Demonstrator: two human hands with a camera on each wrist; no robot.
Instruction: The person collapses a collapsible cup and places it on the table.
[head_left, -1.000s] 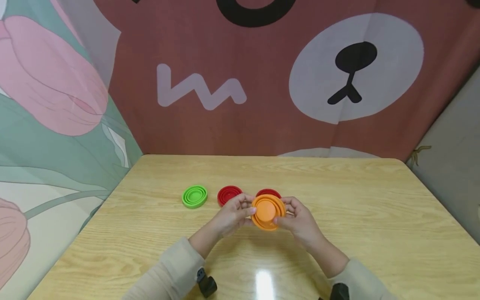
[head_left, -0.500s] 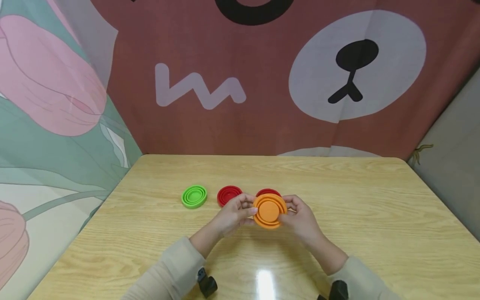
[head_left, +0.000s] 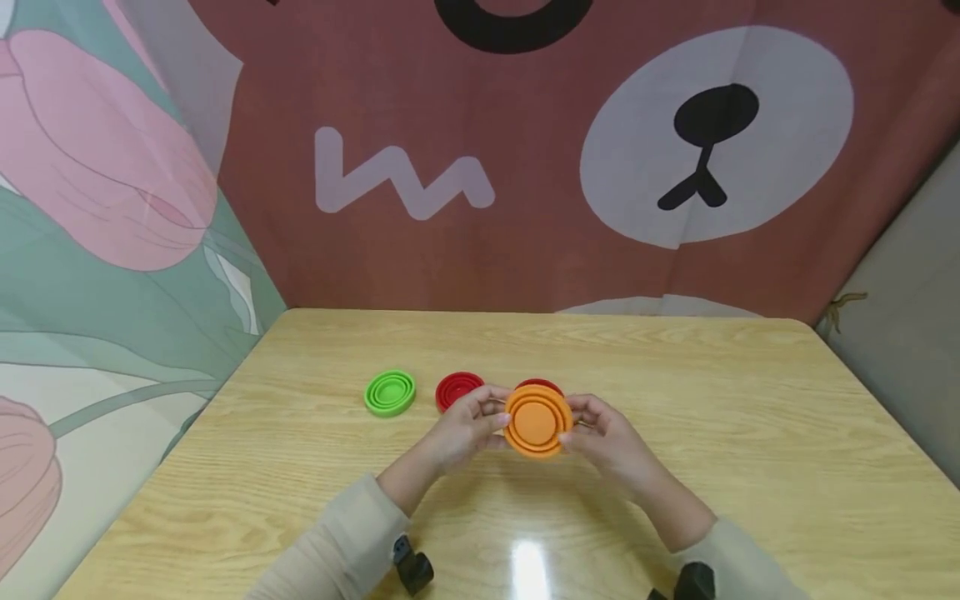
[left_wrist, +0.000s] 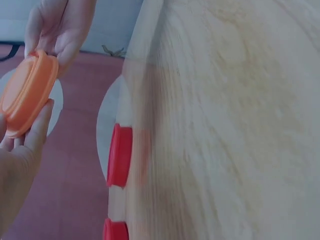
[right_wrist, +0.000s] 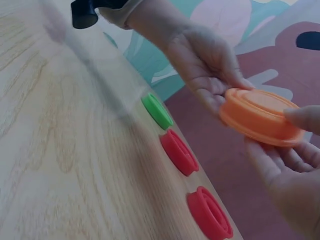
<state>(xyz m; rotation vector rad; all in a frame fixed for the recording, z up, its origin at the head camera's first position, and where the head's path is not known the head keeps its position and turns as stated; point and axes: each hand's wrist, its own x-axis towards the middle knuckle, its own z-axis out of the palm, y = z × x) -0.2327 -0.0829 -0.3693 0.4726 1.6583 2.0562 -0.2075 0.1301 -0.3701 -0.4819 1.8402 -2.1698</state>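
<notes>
An orange collapsible cup (head_left: 536, 423), folded into a flat ringed disc, is held up above the table between both hands. My left hand (head_left: 467, 429) pinches its left rim, thumb in front and fingers behind. On the opposite rim my right hand (head_left: 609, 442) pinches likewise, as the right wrist view also shows. Behind them on the table stand a green folded cup (head_left: 390, 393) and a red folded cup (head_left: 456, 390), the latter partly covered by my left fingers. A second red cup (head_left: 540, 384) is mostly hidden behind the orange one.
The pale wooden table (head_left: 247, 467) ends at a hanging cloth (head_left: 525, 267) with a brown bear print. A flower-patterned cloth (head_left: 112, 167) hangs at the left. Small black devices (head_left: 412, 567) sit at both wrists.
The orange cup's flat face has tilted slightly, so its rings now look more centred. My right thumb has shifted a little on the rim and the right forearm has moved slightly right.
</notes>
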